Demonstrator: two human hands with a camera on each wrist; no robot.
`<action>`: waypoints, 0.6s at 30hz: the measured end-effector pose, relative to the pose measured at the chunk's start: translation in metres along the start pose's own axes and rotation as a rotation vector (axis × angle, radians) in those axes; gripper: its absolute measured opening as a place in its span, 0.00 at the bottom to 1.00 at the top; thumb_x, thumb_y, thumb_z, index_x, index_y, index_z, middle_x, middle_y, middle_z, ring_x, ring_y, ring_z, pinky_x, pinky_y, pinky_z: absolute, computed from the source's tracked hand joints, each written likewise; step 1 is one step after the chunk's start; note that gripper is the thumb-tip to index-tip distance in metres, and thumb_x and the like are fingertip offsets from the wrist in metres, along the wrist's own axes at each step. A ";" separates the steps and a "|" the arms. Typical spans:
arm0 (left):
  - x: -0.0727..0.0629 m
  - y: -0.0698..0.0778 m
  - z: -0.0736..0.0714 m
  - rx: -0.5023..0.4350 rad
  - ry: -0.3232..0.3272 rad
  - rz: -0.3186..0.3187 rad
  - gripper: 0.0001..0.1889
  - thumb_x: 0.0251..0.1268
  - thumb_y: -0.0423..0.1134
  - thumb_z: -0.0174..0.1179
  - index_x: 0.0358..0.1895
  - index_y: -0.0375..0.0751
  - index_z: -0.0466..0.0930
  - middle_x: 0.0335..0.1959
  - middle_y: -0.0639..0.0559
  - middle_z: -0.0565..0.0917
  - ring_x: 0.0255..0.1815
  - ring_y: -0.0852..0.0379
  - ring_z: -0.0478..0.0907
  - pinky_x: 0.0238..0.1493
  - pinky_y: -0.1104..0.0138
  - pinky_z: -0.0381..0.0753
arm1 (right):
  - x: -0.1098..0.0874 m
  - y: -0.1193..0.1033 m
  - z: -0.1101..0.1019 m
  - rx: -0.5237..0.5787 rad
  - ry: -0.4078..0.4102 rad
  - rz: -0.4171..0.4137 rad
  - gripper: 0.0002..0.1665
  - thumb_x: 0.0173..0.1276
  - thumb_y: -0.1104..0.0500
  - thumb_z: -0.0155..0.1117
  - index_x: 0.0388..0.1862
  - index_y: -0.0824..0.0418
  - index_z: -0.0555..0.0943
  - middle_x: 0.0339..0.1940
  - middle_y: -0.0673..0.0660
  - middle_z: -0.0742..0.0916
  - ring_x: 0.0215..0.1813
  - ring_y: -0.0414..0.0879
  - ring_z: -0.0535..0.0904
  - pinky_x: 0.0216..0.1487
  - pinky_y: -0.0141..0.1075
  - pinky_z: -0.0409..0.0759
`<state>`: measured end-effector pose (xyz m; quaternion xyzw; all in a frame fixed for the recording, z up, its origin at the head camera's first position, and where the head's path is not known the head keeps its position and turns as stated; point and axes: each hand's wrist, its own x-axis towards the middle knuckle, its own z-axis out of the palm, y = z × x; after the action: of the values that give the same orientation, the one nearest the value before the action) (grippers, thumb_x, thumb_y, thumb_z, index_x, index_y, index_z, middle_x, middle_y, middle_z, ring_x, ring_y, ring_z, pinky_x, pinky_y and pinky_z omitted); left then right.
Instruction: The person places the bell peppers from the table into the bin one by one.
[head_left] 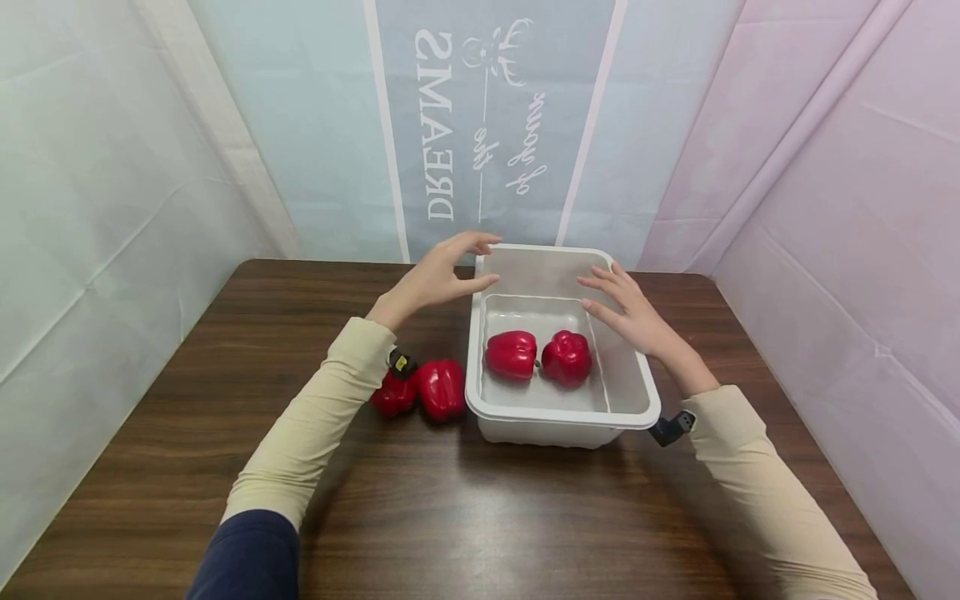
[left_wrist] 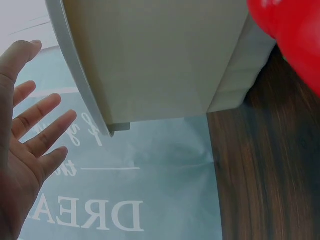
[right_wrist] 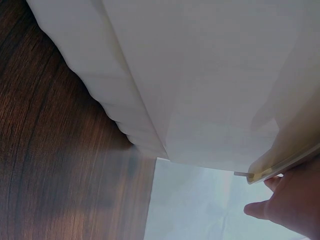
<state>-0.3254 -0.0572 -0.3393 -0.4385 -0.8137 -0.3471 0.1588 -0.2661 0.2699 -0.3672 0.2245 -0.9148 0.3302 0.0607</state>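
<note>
Two red bell peppers lie inside a white plastic bin (head_left: 564,414): one on its side (head_left: 512,355) to the left, the other (head_left: 567,358) to the right. Over the bin's left rim my left hand (head_left: 442,275) is raised with fingers spread, holding nothing. My right hand (head_left: 626,312) hovers above the right rim, its fingers extended and also holding nothing. On the table left of the bin sit two more red bell peppers; the nearer-to-bin one (head_left: 442,390) shows fully, while my left wrist partly covers the other (head_left: 394,395).
A dark wood-grain table (head_left: 465,517) carries everything. Behind it hangs a blue-grey cloth (head_left: 495,117) with white lettering. Pale cloth walls (head_left: 847,217) stand at both sides. Each wrist wears a small black camera (head_left: 671,427).
</note>
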 end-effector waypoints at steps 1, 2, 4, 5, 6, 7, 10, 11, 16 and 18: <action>-0.001 0.000 0.000 0.001 0.000 -0.002 0.29 0.54 0.46 0.66 0.60 0.44 0.71 0.48 0.50 0.79 0.52 0.55 0.75 0.58 0.64 0.71 | 0.000 0.000 0.000 0.002 0.000 -0.002 0.33 0.67 0.43 0.53 0.66 0.57 0.68 0.72 0.64 0.61 0.76 0.55 0.37 0.68 0.63 0.37; -0.003 -0.001 -0.001 0.000 0.000 -0.005 0.29 0.54 0.45 0.66 0.59 0.45 0.71 0.49 0.50 0.78 0.52 0.55 0.75 0.58 0.64 0.71 | 0.000 0.000 0.000 0.003 0.001 -0.005 0.33 0.67 0.42 0.53 0.66 0.58 0.68 0.72 0.64 0.61 0.76 0.55 0.37 0.68 0.63 0.37; -0.005 -0.002 -0.001 -0.005 -0.002 -0.012 0.28 0.54 0.45 0.67 0.59 0.44 0.71 0.50 0.50 0.78 0.52 0.55 0.75 0.58 0.63 0.71 | 0.000 0.000 0.000 0.003 0.001 -0.011 0.33 0.68 0.43 0.53 0.66 0.58 0.68 0.72 0.64 0.61 0.76 0.57 0.37 0.68 0.63 0.37; -0.006 -0.002 -0.001 -0.005 -0.003 -0.016 0.28 0.54 0.45 0.66 0.59 0.44 0.71 0.51 0.50 0.78 0.52 0.55 0.75 0.58 0.63 0.71 | 0.000 0.000 0.000 0.002 0.001 -0.013 0.32 0.68 0.44 0.53 0.66 0.58 0.68 0.72 0.65 0.61 0.76 0.57 0.37 0.68 0.63 0.37; -0.007 -0.003 -0.001 -0.004 -0.005 -0.019 0.28 0.54 0.45 0.66 0.59 0.44 0.71 0.51 0.50 0.78 0.52 0.55 0.75 0.58 0.63 0.71 | 0.000 0.001 0.000 0.002 0.003 -0.013 0.32 0.68 0.45 0.54 0.66 0.59 0.68 0.71 0.65 0.61 0.75 0.58 0.38 0.68 0.63 0.37; -0.007 -0.004 -0.001 -0.002 -0.006 -0.021 0.28 0.54 0.46 0.66 0.59 0.43 0.71 0.52 0.50 0.78 0.52 0.55 0.75 0.58 0.63 0.72 | 0.000 0.001 0.000 0.000 -0.002 -0.012 0.31 0.68 0.45 0.53 0.66 0.59 0.68 0.72 0.64 0.61 0.75 0.58 0.38 0.68 0.63 0.37; -0.009 -0.005 0.000 0.004 -0.007 -0.020 0.28 0.55 0.47 0.65 0.59 0.43 0.71 0.52 0.48 0.78 0.53 0.55 0.75 0.58 0.64 0.71 | 0.001 0.001 -0.001 0.000 -0.003 -0.001 0.30 0.68 0.48 0.54 0.66 0.58 0.68 0.72 0.64 0.61 0.75 0.58 0.38 0.68 0.63 0.38; -0.010 -0.006 0.000 0.005 -0.006 -0.018 0.28 0.55 0.47 0.65 0.59 0.43 0.71 0.52 0.48 0.78 0.53 0.55 0.75 0.58 0.65 0.71 | 0.001 0.001 -0.001 0.001 -0.004 0.003 0.30 0.68 0.48 0.55 0.65 0.58 0.69 0.72 0.64 0.61 0.75 0.58 0.38 0.68 0.63 0.38; -0.013 -0.007 -0.001 0.001 0.009 -0.006 0.27 0.55 0.47 0.65 0.58 0.45 0.71 0.51 0.46 0.78 0.52 0.57 0.74 0.58 0.65 0.71 | 0.001 0.002 -0.002 0.001 -0.008 0.005 0.29 0.68 0.48 0.54 0.66 0.58 0.68 0.72 0.63 0.62 0.76 0.57 0.38 0.68 0.64 0.38; -0.014 -0.007 -0.002 -0.002 0.012 -0.005 0.27 0.55 0.47 0.65 0.58 0.44 0.72 0.51 0.46 0.78 0.52 0.57 0.74 0.58 0.63 0.71 | 0.002 0.001 -0.002 0.001 -0.009 0.007 0.30 0.68 0.48 0.54 0.66 0.57 0.68 0.72 0.63 0.62 0.76 0.57 0.38 0.68 0.64 0.38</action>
<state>-0.3230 -0.0691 -0.3486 -0.4347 -0.8133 -0.3510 0.1623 -0.2682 0.2716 -0.3660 0.2228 -0.9156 0.3301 0.0554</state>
